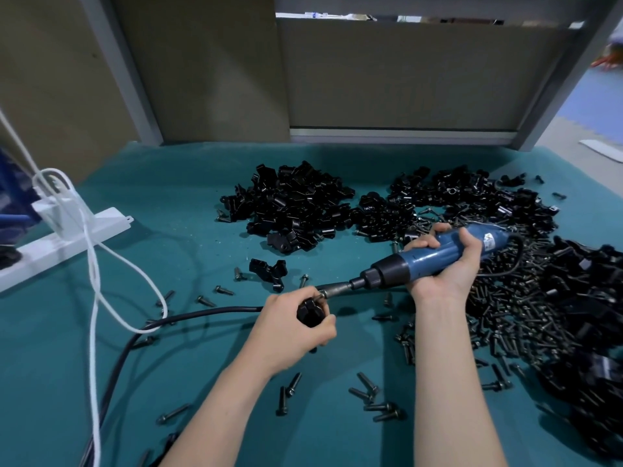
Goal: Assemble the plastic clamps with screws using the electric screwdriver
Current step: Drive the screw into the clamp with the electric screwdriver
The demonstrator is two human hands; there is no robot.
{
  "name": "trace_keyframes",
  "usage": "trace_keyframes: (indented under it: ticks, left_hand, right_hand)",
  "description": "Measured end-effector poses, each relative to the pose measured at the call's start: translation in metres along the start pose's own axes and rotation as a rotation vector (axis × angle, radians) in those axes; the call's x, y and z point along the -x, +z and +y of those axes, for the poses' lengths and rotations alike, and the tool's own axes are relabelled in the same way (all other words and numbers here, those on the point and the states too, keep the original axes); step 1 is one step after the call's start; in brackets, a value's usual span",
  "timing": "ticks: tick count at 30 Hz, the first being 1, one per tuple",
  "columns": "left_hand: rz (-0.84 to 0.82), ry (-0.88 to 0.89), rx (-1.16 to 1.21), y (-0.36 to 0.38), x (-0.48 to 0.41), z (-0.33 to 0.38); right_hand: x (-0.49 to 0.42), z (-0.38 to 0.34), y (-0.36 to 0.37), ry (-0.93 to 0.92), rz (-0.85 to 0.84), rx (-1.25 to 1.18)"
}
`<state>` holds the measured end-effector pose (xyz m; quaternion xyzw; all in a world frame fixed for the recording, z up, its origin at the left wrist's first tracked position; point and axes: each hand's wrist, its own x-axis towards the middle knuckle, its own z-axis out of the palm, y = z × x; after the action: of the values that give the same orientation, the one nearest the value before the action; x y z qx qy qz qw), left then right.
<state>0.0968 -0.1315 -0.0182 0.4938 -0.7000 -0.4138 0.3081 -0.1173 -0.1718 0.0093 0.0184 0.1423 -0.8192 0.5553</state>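
My left hand (pixel 292 326) grips a black plastic clamp (pixel 308 313) just above the green mat. A screw head shows at the clamp's top. My right hand (pixel 445 261) is wrapped round the blue electric screwdriver (pixel 435 256), which lies almost level and points left. The screwdriver's metal bit (pixel 335 289) meets the screw at the clamp. Heaps of black clamp parts (pixel 293 205) lie at the back of the mat. A broad pile of black screws (pixel 519 305) spreads on the right.
Loose screws (pixel 374 396) are scattered over the green mat (pixel 202 358) near my forearms. One clamp (pixel 269 269) lies alone at centre. A black cable (pixel 188 315) and a white cord (pixel 96 264) cross the left side. A white power strip (pixel 64 241) lies far left.
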Motion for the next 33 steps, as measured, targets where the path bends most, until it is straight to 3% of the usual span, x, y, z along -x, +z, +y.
trace_keyframes:
  ticks: [11,18,25,33]
  left_hand:
    - [-0.163,-0.051,-0.079,-0.012,-0.001,0.005]
    - [-0.126,-0.061,-0.061,-0.011,-0.005,0.005]
    - [-0.013,-0.056,-0.237,-0.007,-0.009,-0.002]
    - [-0.007,-0.058,-0.227,-0.003,-0.007,-0.004]
  right_hand:
    - [-0.001,-0.001,-0.003,0.007,-0.062,-0.017]
    - [-0.002,0.000,-0.003,0.004,-0.068,-0.031]
    - [-0.003,-0.002,-0.004,-0.012,-0.090,-0.018]
    - [-0.003,0.001,-0.005,-0.021,-0.091,-0.003]
